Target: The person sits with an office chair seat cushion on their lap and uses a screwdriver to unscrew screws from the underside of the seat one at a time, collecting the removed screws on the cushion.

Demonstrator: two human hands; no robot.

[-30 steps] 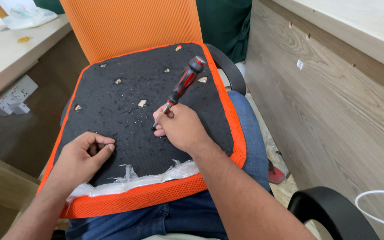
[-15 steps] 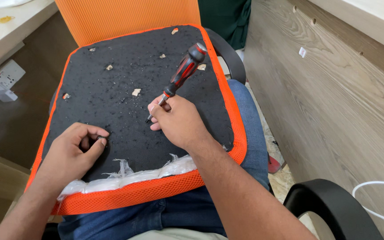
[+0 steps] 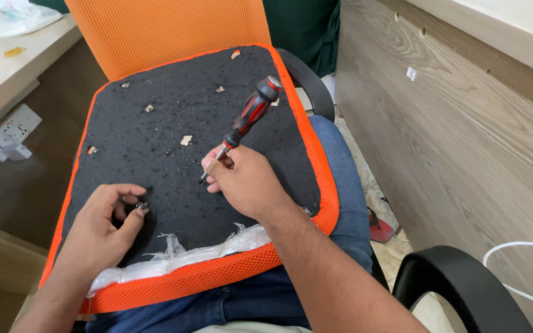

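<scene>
An upturned chair seat (image 3: 174, 132) lies across my lap, black fabric underneath with an orange mesh rim and torn white plastic along its near edge. My right hand (image 3: 245, 182) grips a red and black screwdriver (image 3: 248, 117) by its shaft, the tip resting on the black fabric. My left hand (image 3: 103, 225) pinches a small metal screw (image 3: 141, 206) between thumb and fingers at the seat's near left part. Several small holes with torn fabric dot the black surface.
The orange mesh backrest (image 3: 168, 31) stands behind the seat. A wooden panel (image 3: 464, 135) runs along the right. A black armrest (image 3: 464, 290) sits at bottom right, a white power strip (image 3: 7, 132) at left, a white cable (image 3: 519, 246) at right.
My left hand has slid a little toward me and now pinches the screw. The right hand and screwdriver have stayed at the same spot while the view shifted slightly.
</scene>
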